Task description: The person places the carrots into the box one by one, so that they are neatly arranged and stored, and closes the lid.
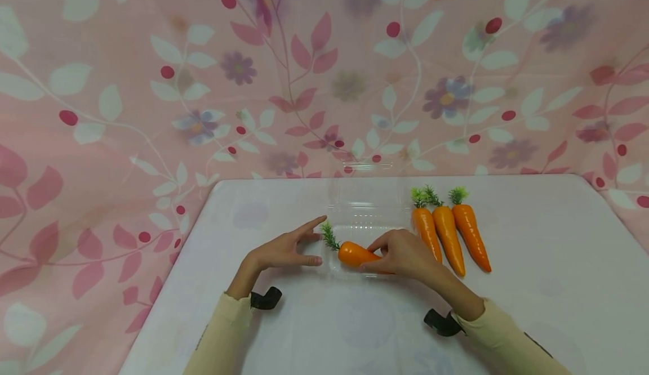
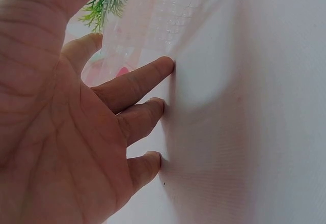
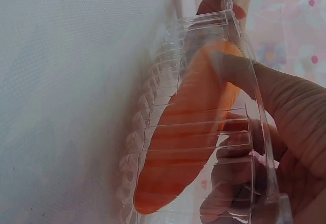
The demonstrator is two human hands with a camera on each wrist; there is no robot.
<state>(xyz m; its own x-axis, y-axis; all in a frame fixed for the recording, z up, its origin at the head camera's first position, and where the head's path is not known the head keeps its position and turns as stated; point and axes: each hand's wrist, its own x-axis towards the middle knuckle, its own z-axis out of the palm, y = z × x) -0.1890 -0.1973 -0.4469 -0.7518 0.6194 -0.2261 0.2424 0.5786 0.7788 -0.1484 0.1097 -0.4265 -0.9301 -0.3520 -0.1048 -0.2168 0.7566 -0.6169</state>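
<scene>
An orange toy carrot with green leaves lies slanted inside a clear plastic container. My right hand reaches over the container's right side and pinches the carrot between thumb and fingers. Through the clear wall in the right wrist view, the carrot points its narrow end low in the container. My left hand is spread beside the container's left end, near the leaves. In the left wrist view its fingertips are at the white cloth, with nothing in the palm.
Three more carrots lie side by side right of the container, leaves toward the back. The container's clear lid stands raised behind it. White cloth covers the table; a pink floral curtain hangs behind.
</scene>
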